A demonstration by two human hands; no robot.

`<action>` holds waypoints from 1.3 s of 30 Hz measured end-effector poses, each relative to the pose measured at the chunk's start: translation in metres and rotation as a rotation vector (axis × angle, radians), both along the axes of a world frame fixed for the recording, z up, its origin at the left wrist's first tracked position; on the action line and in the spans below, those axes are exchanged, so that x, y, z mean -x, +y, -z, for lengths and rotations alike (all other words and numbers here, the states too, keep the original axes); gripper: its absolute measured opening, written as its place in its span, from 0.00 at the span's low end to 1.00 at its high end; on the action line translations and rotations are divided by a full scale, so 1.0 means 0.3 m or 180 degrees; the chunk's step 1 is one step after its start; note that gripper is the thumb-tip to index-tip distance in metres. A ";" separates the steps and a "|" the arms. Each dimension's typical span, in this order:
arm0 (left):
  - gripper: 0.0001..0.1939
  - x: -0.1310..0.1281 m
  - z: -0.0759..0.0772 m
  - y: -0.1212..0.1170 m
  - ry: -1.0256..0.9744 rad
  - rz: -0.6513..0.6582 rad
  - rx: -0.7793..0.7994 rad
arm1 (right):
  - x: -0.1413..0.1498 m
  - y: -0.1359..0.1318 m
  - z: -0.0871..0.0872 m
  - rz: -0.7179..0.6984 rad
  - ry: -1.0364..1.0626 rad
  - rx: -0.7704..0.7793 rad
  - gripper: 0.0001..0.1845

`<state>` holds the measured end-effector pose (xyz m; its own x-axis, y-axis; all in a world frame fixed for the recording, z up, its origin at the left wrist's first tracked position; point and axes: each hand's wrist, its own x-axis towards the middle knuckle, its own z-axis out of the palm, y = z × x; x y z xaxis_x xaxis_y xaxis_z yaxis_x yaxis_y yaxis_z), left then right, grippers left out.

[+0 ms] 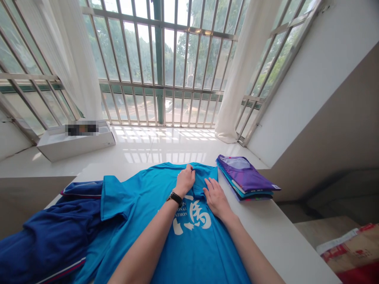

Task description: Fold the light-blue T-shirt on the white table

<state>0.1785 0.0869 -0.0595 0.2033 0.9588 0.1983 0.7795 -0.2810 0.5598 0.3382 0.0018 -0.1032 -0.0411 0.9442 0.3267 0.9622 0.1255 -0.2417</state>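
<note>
At the far left of the sill (130,146) sits an open white box (79,148), a blurred item (82,128) across its top. Dark blue clothes (59,225) lie heaped on the left, partly under a sleeve of the blue shirt (154,193). To the right a folded pile (245,173), purple on top, sits just beside the shirt's shoulder. A red and tan bag (352,252) stands at lower right, off the bench (263,228).

The shirt is spread over the middle of the bench, collar toward the window (160,63), white print partly hidden by the forearms. The left hand (186,179), a watch (177,198) on its wrist, has its grip closed, pinching cloth near the collar. The right hand (217,196) rests on the cloth beside the print, its grip loose with fingers spread.

The bench is white and smooth, reaching the sill, where sunlight falls in barred patches. Metal bars (136,84) cross the window between white curtains (74,67); a pale wall (319,86) slants on the right.
</note>
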 end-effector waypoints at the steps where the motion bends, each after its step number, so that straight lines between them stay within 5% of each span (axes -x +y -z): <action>1: 0.12 -0.001 0.001 0.006 -0.0023 -0.0029 0.0039 | -0.003 0.002 0.001 -0.0017 0.0056 0.0001 0.29; 9: 0.14 0.029 -0.010 0.000 -0.0048 0.0014 0.0069 | -0.005 -0.002 -0.017 -0.0011 0.0122 0.0172 0.30; 15: 0.20 -0.001 -0.050 -0.035 0.0419 0.0292 -0.0617 | 0.031 -0.024 -0.069 0.0431 -0.0187 0.0854 0.37; 20: 0.20 -0.023 0.003 -0.049 0.0809 0.1241 -0.0501 | 0.021 -0.020 -0.062 0.0367 -0.0182 0.0847 0.33; 25: 0.29 0.002 0.065 -0.059 0.1010 0.1249 -0.0291 | -0.014 0.003 -0.021 0.0361 -0.0008 0.0272 0.32; 29: 0.38 0.021 0.060 -0.072 0.0965 0.1102 -0.0171 | -0.015 0.013 -0.018 0.0349 -0.0088 0.0436 0.35; 33: 0.45 0.092 0.013 -0.111 0.1040 0.0891 0.0124 | 0.005 0.008 -0.042 0.0407 -0.0313 0.0890 0.41; 39: 0.54 0.339 -0.091 -0.249 0.1289 0.0770 0.0415 | -0.015 0.030 -0.073 0.0427 -0.0571 0.1282 0.45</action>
<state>0.0767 0.0122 -0.0321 0.4592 0.8862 -0.0614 0.8629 -0.4286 0.2677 0.3426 0.0108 -0.0812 0.0679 0.9953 -0.0686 0.9946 -0.0729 -0.0737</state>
